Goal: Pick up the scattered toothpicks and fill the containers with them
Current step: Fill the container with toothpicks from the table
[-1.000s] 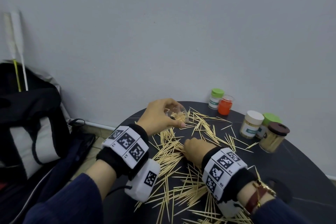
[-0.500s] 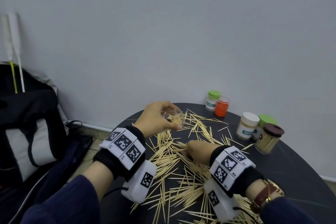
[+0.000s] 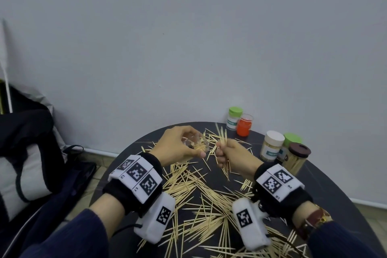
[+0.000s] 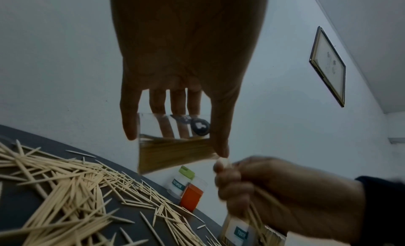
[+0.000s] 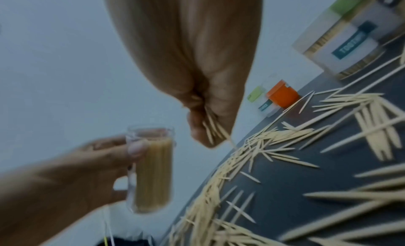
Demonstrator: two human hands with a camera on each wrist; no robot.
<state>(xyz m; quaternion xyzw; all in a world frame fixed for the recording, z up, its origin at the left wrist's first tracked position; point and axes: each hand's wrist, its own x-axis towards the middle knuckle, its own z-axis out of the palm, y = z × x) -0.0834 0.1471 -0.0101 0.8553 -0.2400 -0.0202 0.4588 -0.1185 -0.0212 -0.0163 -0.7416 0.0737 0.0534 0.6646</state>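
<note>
1. Left hand (image 3: 180, 148) – fingers and thumb wrapped round a clear jar (image 3: 196, 145), held above the far left part of the table (image 3: 326, 182); the jar is tilted and partly filled with toothpicks.
2. Right hand (image 3: 232, 153) – clenched on a bundle of toothpicks (image 3: 222, 135), their ends sticking out above and below the fist; just beside the jar's mouth.
3. Scattered toothpicks (image 3: 199, 201) – loose heaps across the middle and near side of the dark round table.
4. Green-lidded jar (image 3: 234, 118) and orange jar (image 3: 244, 125) – standing together at the far edge, by the wall (image 3: 188, 37).
5. White-lidded jar (image 3: 271, 145), a second green-lidded jar (image 3: 292, 138) and a brown-lidded jar (image 3: 297, 158) full of toothpicks – grouped at the far right edge.
6. Black bag (image 3: 27, 153) – off the table's left side.
</note>
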